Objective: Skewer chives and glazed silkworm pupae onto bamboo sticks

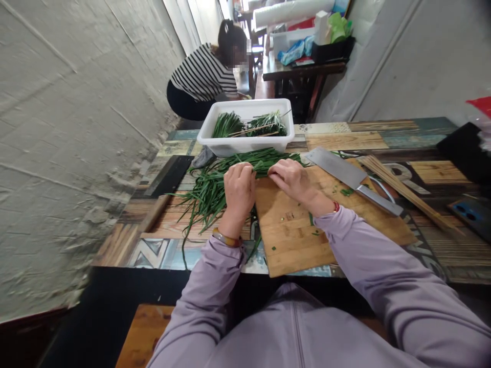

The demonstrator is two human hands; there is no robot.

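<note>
A loose pile of long green garlic chives (209, 191) lies on the table, to the left of and behind a wooden cutting board (293, 245). My left hand (240, 188) is closed on some chives beside the board's far left corner. Just to its right, my right hand (290, 179) has its fingers pinched on chives at the board's far edge; its fingertips are partly hidden. A cleaver (339, 168) rests on the right of the board, blade pointing away to the left. Small green cut bits (346, 192) are scattered on the wood.
Behind the pile stands a white plastic tub (245, 145) with chive bundles and thin skewers. More bamboo skewers (406, 189) lie right of the cleaver, and a phone (470, 212) at the right edge. A person in a striped top (203, 74) bends over beyond the table.
</note>
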